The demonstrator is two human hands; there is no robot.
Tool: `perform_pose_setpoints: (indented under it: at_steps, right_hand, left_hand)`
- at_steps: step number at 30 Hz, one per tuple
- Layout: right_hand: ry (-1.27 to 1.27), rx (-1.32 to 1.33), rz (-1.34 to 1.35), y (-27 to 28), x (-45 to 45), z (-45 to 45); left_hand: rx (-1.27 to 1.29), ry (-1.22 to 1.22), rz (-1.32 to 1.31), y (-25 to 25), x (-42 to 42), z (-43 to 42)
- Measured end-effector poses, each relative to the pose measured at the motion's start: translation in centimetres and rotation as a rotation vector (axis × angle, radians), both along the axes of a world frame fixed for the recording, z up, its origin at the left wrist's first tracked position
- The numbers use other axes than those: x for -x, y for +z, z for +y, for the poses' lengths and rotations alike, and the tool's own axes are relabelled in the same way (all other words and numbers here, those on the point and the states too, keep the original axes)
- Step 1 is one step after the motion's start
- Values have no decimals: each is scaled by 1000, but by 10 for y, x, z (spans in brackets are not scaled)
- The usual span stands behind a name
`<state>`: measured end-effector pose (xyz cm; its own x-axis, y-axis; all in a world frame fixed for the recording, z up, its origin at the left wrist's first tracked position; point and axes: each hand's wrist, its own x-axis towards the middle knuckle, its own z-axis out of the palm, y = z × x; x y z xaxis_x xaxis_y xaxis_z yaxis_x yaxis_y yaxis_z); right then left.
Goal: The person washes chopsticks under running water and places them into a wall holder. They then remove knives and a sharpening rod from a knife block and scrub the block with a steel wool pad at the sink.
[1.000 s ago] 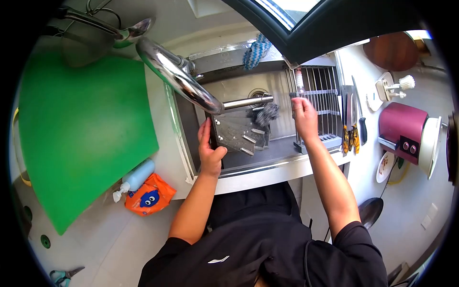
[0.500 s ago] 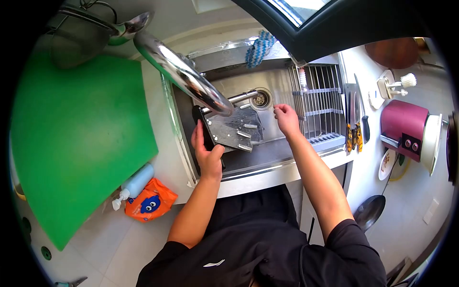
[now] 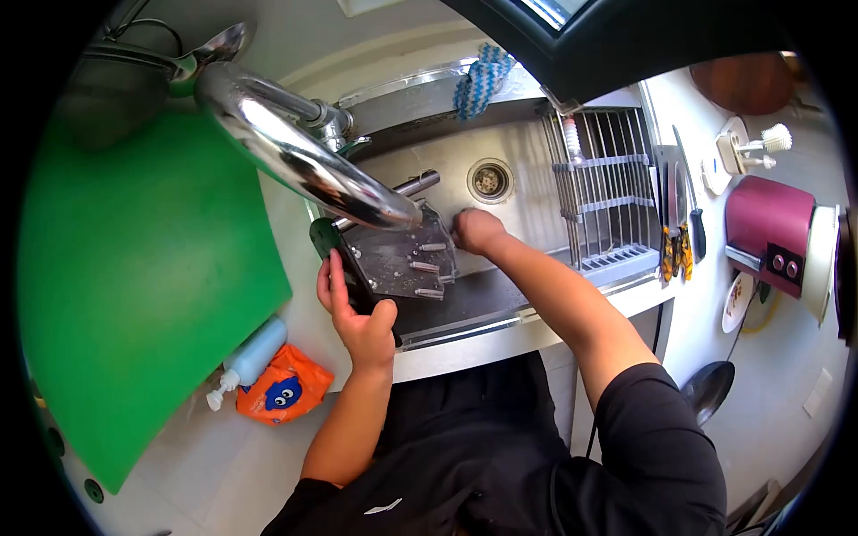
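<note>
My left hand (image 3: 365,330) grips the black base of a knife holder (image 3: 398,261), thumb on one side and fingers on the other. The holder is tilted over the sink, its see-through grey panels wet and set with short metal pegs. My right hand (image 3: 480,230) is closed beside the panels' far edge; its fingertips are turned away, and what they hold, if anything, is hidden. Above the holder arches the chrome faucet (image 3: 304,161), covering part of it. The sink (image 3: 527,152) has a round drain (image 3: 491,181) just beyond my right hand.
A wire dish rack (image 3: 608,212) spans the sink's right side. Several knives (image 3: 677,210) lie on the counter beyond it, near a maroon appliance (image 3: 769,228). To the left are a green board (image 3: 152,268), a pump bottle (image 3: 256,353) and an orange pack (image 3: 290,384). A checked cloth (image 3: 483,82) hangs behind.
My right hand has moved left from near the drain to the holder's edge. My left hand and the holder have shifted slightly left and down in view; the camera view has shifted too.
</note>
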<state>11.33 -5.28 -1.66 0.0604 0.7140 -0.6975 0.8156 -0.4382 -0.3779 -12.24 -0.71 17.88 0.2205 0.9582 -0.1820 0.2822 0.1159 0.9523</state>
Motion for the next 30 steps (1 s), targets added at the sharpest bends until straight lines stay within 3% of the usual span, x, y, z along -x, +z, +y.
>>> perform_pose_setpoints:
  at_steps: [1, 2, 4, 6, 8, 10, 12, 14, 15, 16, 18, 21, 24, 26, 28, 30]
  right_hand:
    - [-170, -55, -49, 9, -2, -8]
    - [-183, -47, -65, 19, -10, -18]
    - [-676, -196, 89, 61, -23, -38]
    - [-750, -418, 84, 117, -40, -71]
    - [-859, -593, -32, 178, -57, -97]
    - [-934, -746, -40, 189, -86, -139]
    - [-1043, -630, -10, 193, -111, -170]
    - [-731, -439, -362, 204, -117, -168]
    - [-379, -635, -565, 201, -114, -166]
    - [-424, -642, -460, 205, -106, -144]
    - [-694, -517, 98, 213, -88, -88]
    - [-716, -472, 472, 210, -58, 22]
    - [-555, -982, 588, 194, -30, 126]
    - [-356, -665, 442, 217, -16, 151]
    - [-338, -572, 414, 217, -8, 148]
    - [-510, -536, 756, 190, -5, 132]
  left_hand:
    - [17, 12, -17, 0, 1, -2]
    - [26, -2, -31, -1, 0, -2]
    - [44, 40, -58, -4, 0, -2]
    - [46, 16, -47, -8, -2, 0]
    - [148, 47, -204, -17, -2, 0]
    - [161, 35, -201, -25, -4, 0]
    - [197, 25, -245, -24, -13, 0]
    - [292, 88, -291, -31, -24, 0]
    - [305, 115, -258, -37, -27, -1]
    - [324, 137, -222, -43, -30, -2]
    - [375, 179, -191, -49, -38, -3]
    - [393, 205, -226, -52, -49, -4]
    - [394, 216, -200, -65, -53, -3]
    - [437, 250, -279, -71, -58, -1]
    - [501, 286, -292, -54, -68, 1]
    - [458, 323, -326, -64, -72, 2]
